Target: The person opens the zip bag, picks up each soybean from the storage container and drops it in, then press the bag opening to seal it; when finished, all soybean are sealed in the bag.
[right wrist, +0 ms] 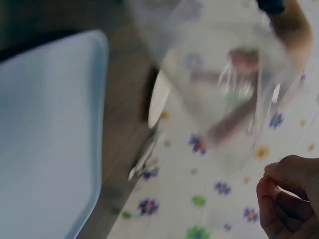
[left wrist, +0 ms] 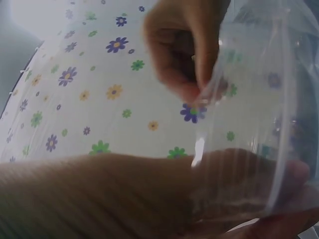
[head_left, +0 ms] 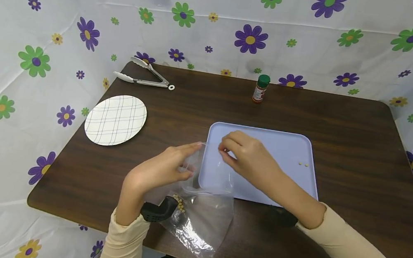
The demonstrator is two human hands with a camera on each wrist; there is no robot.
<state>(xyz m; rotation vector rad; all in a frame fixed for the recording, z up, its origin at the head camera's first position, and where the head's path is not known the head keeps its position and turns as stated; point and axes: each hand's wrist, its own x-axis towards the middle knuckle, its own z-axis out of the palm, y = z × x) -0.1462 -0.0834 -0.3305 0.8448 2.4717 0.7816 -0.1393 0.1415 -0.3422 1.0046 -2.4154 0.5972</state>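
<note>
A clear plastic zip bag [head_left: 207, 220] hangs open at the table's front edge, several small round yellow beans [head_left: 178, 203] gathered inside it. My left hand [head_left: 163, 168] is at the bag's mouth, fingers stretched out and thumb spread apart; through the film in the left wrist view, the hand [left wrist: 239, 169] shows behind the plastic. Over the tray's left part, beside the bag's mouth, my right hand [head_left: 246, 155] has thumb and forefinger pinched together. At those fingertips [right wrist: 269, 172] in the right wrist view is a tiny yellowish speck, like one bean.
The pale blue tray [head_left: 269, 137] lies ahead with two loose yellow beans [head_left: 303, 164] at its right side. A white checked plate [head_left: 115, 120] sits at left, tongs [head_left: 151, 82] behind it. A green-capped spice jar [head_left: 260, 88] stands at the back.
</note>
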